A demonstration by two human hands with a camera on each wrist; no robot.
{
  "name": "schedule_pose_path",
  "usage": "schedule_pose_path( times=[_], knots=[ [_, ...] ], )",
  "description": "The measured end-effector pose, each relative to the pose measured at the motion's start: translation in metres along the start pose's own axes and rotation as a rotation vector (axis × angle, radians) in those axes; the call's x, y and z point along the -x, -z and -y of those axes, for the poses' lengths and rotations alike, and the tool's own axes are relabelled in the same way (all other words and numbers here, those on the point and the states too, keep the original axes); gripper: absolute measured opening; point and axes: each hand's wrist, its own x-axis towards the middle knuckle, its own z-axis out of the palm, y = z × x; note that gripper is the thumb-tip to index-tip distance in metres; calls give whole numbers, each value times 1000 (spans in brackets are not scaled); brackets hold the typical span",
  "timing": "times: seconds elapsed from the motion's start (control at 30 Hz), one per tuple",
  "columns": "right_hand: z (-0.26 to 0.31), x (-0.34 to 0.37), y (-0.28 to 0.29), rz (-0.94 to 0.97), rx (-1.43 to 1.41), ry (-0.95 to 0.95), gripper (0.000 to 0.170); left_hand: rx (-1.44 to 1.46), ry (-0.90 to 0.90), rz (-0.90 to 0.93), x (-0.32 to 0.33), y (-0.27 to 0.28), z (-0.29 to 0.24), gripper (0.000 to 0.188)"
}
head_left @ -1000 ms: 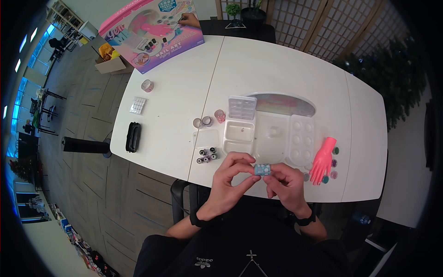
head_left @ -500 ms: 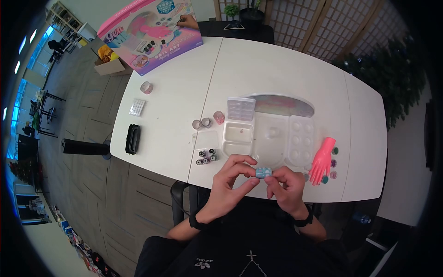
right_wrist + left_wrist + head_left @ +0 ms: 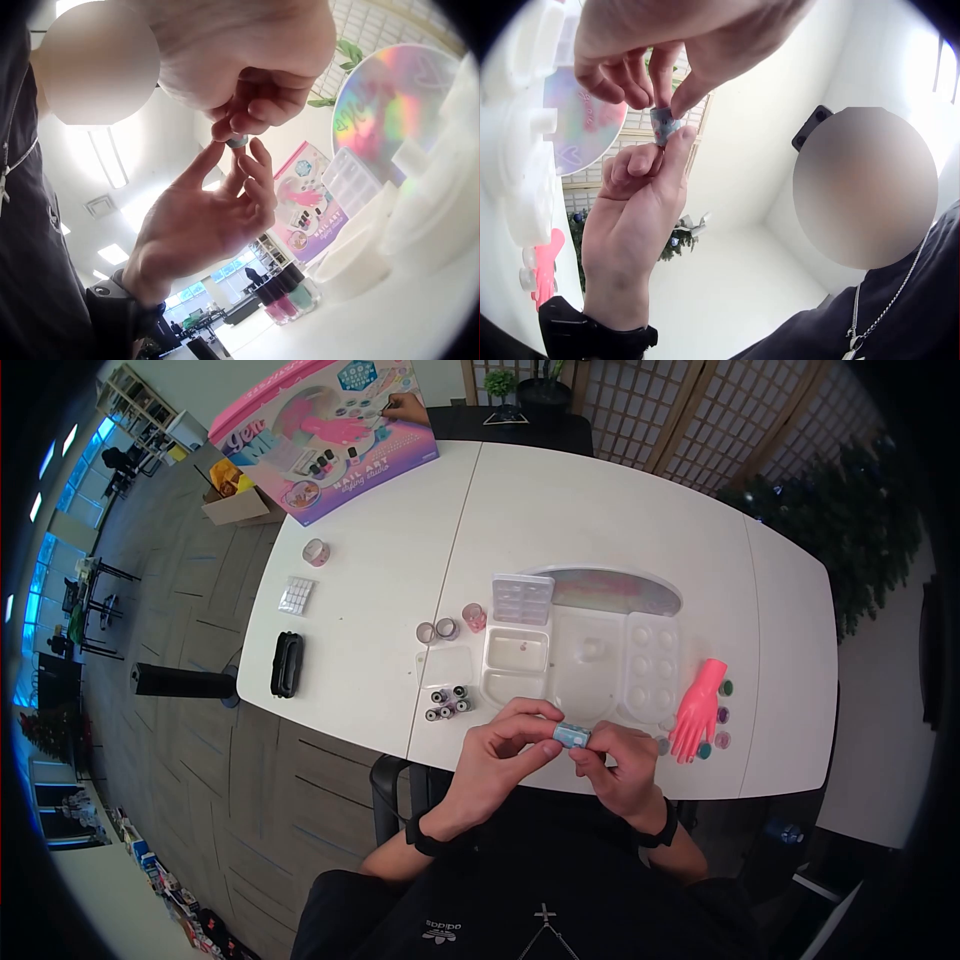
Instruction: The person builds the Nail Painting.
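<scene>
Between both hands, close over the table's front edge, is a small light-blue cylinder [image 3: 572, 735] with a pale pattern, like a little roll. My left hand [image 3: 508, 752] pinches its left end between thumb and forefinger. At the other end, my right hand [image 3: 625, 764] grips it with thumb and curled fingers. From the left wrist, the patterned side of the cylinder [image 3: 664, 126] shows between the fingertips. Fingers hide most of the cylinder [image 3: 237, 141] in the right wrist view. Just beyond the hands stands a white tray station [image 3: 548, 672] with compartments and a curved mirror-like back panel [image 3: 620, 588].
Right of the station lies a pink model hand [image 3: 698, 710] beside several small round pots [image 3: 723, 713]. Small polish bottles [image 3: 447, 706] and clear tubs [image 3: 446, 628] stand to its left. Farther left are a black case [image 3: 287, 664], a white packet [image 3: 296, 595] and a large box [image 3: 330, 440].
The blue cylinder has turned and tilted between the fingers, its right end dipping a little. My right fingers have shifted and curled closer around it. Things on the table have stayed put.
</scene>
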Motion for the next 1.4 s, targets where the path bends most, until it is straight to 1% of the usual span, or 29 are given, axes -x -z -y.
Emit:
schedule_pose_path(
  times=[0.13,0.33,0.43,0.53,0.63,0.73,0.83,0.93,1.03,1.13,1.23,1.33,1.4],
  knots=[
    [1,-4,2,8,23,40,26,-8,-43,-7,0,0,3,17],
    [-1,-3,2,16,-25,58,26,-41,-109,2,0,2,9,11],
    [0,0,3,22,-125,-39,22,-52,-111,-38,0,-1,7,8],
    [1,4,9,75,-133,-70,14,-51,-128,-43,0,-2,6,6],
    [3,11,10,7,-228,-147,11,-50,-173,-29,1,2,8,7],
    [5,13,18,-23,-70,-53,19,-76,-187,-55,1,8,6,5],
    [19,-2,16,-8,259,246,31,-86,-210,-83,0,12,8,3],
    [28,-13,9,10,434,364,42,-119,-215,-96,-1,11,9,2],
    [31,-19,-1,33,475,320,41,-163,-251,-95,1,11,10,2],
    [22,-18,-8,21,462,315,45,-186,-286,-118,1,13,10,4],
    [27,-27,-11,36,496,317,43,-299,-313,-129,2,19,7,8],
    [27,-35,-14,95,515,287,40,-408,-312,-128,2,25,-4,9],
    [20,-41,-18,113,455,204,35,-558,-298,-153,0,28,-19,11]
  ],
)
